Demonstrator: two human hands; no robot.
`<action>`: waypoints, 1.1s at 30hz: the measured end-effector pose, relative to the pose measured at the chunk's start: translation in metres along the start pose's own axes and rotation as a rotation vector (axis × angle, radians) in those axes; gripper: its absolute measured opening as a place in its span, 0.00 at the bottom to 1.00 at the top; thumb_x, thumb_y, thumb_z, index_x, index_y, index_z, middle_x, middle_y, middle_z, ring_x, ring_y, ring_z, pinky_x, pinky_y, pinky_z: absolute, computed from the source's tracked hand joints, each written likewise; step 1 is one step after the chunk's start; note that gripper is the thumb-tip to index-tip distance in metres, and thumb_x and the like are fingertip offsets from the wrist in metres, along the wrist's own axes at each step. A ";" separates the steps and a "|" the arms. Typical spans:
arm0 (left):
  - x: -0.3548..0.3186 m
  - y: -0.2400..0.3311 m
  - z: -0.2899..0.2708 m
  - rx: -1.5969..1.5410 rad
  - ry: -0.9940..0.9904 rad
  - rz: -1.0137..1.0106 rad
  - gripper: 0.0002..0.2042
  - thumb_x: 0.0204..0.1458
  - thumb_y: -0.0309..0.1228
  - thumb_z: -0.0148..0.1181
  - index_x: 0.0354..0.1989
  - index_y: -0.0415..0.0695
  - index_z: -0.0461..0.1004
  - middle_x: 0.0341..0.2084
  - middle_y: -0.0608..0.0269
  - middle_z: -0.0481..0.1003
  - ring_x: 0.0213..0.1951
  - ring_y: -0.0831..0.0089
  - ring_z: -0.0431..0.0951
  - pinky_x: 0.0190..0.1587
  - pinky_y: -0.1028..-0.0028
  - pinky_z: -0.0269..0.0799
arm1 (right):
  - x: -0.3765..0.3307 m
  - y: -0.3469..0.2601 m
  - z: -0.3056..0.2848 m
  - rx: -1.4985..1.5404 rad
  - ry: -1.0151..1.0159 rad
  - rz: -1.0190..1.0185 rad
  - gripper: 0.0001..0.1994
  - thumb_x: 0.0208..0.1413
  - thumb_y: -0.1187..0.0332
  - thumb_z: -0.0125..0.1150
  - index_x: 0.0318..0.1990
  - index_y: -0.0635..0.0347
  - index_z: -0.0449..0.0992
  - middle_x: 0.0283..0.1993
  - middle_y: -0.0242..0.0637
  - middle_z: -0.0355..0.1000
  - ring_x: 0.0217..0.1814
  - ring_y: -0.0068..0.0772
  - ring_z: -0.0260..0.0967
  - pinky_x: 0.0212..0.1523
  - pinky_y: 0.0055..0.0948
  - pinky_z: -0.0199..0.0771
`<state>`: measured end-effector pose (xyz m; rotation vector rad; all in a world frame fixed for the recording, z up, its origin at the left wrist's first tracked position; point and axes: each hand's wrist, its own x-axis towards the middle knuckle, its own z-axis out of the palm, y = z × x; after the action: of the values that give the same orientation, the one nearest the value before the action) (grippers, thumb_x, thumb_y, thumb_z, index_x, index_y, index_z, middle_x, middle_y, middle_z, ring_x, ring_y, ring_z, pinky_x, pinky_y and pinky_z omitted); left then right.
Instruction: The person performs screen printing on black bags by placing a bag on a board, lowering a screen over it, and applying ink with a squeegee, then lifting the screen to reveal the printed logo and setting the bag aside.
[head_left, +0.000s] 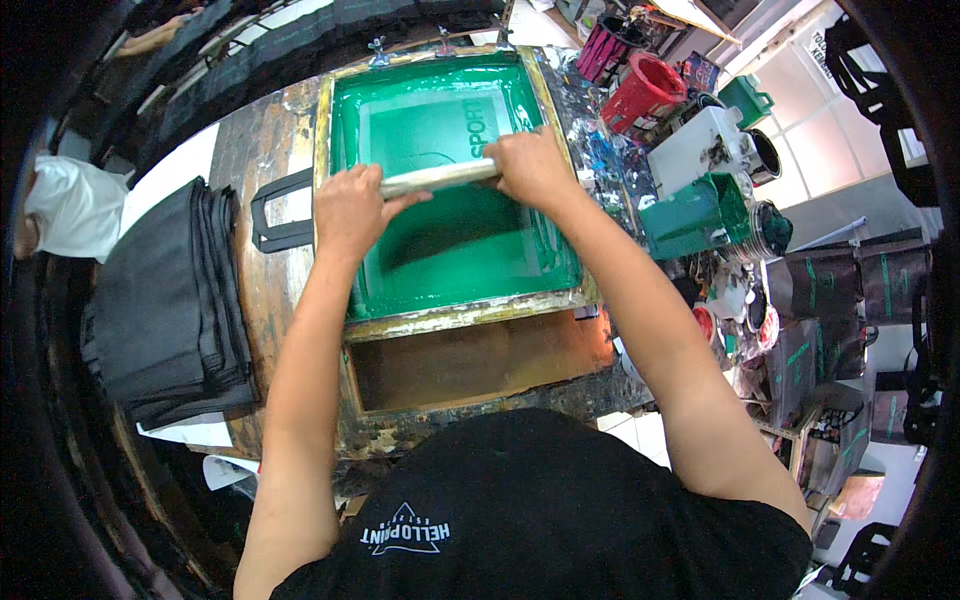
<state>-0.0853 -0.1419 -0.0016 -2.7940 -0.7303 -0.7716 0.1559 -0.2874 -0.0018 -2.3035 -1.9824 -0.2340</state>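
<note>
Both of my hands grip one squeegee [438, 180] by its pale, bar-like handle. My left hand [350, 210] is closed round the left end, its thumb lying along the bar. At the right end my right hand [535, 168] is wrapped over it. The squeegee lies across a screen-printing frame [470, 316], whose mesh [460, 265] is coated in wet green ink. Its blade is hidden beneath the handle and my hands. Some lettering shows in the mesh beyond the bar. From under the frame's left side sticks a black bag handle [262, 218].
A stack of black fabric bags [165, 300] lies at the left. Clamps [378, 52] hold the frame's far edge. Along the right stand a red bucket [645, 92], a green ink container [695, 215] and a white jug [690, 150]. Another person's white-clothed body [78, 205] is at far left.
</note>
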 end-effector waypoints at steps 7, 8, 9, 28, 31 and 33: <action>-0.073 0.041 -0.049 -0.078 -0.003 -0.029 0.33 0.40 0.68 0.70 0.20 0.45 0.71 0.19 0.58 0.73 0.24 0.55 0.76 0.29 0.58 0.71 | -0.089 -0.055 -0.034 0.040 -0.065 0.040 0.15 0.44 0.65 0.78 0.41 0.48 0.83 0.40 0.36 0.80 0.49 0.43 0.80 0.59 0.53 0.67; -0.083 0.044 -0.054 -0.082 -0.021 -0.019 0.32 0.41 0.66 0.72 0.20 0.45 0.71 0.20 0.59 0.73 0.25 0.57 0.77 0.31 0.59 0.72 | -0.098 -0.062 -0.040 0.068 -0.118 0.065 0.16 0.42 0.67 0.78 0.41 0.48 0.82 0.40 0.36 0.80 0.49 0.42 0.79 0.61 0.53 0.66; -0.093 0.047 -0.059 -0.085 -0.039 -0.009 0.31 0.42 0.64 0.73 0.20 0.45 0.71 0.20 0.61 0.73 0.26 0.58 0.77 0.33 0.60 0.72 | -0.109 -0.067 -0.040 0.070 -0.101 0.063 0.16 0.42 0.67 0.77 0.41 0.49 0.82 0.40 0.37 0.79 0.49 0.43 0.79 0.61 0.53 0.66; -0.203 0.005 -0.059 -0.189 -0.205 -0.548 0.49 0.25 0.52 0.87 0.60 0.41 0.75 0.58 0.53 0.68 0.64 0.50 0.63 0.67 0.49 0.55 | -0.170 -0.105 -0.033 0.140 0.184 -0.058 0.21 0.56 0.67 0.63 0.59 0.46 0.75 0.53 0.36 0.71 0.58 0.39 0.69 0.63 0.58 0.57; -0.205 0.002 -0.058 -0.187 -0.218 -0.555 0.46 0.23 0.51 0.87 0.55 0.41 0.78 0.57 0.56 0.68 0.63 0.50 0.64 0.67 0.49 0.55 | -0.173 -0.115 -0.029 0.189 0.219 -0.003 0.22 0.56 0.66 0.64 0.60 0.46 0.75 0.54 0.36 0.71 0.58 0.39 0.68 0.63 0.59 0.57; -0.203 0.007 -0.062 -0.197 -0.173 -0.574 0.41 0.23 0.46 0.87 0.51 0.39 0.80 0.57 0.58 0.69 0.62 0.51 0.66 0.68 0.50 0.57 | -0.171 -0.117 -0.036 0.197 0.210 0.027 0.23 0.56 0.66 0.65 0.61 0.46 0.75 0.55 0.36 0.72 0.59 0.40 0.68 0.63 0.60 0.56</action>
<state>-0.2617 -0.2485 -0.0534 -2.8666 -1.6116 -0.7123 0.0138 -0.4419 0.0000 -2.0886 -1.7864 -0.2543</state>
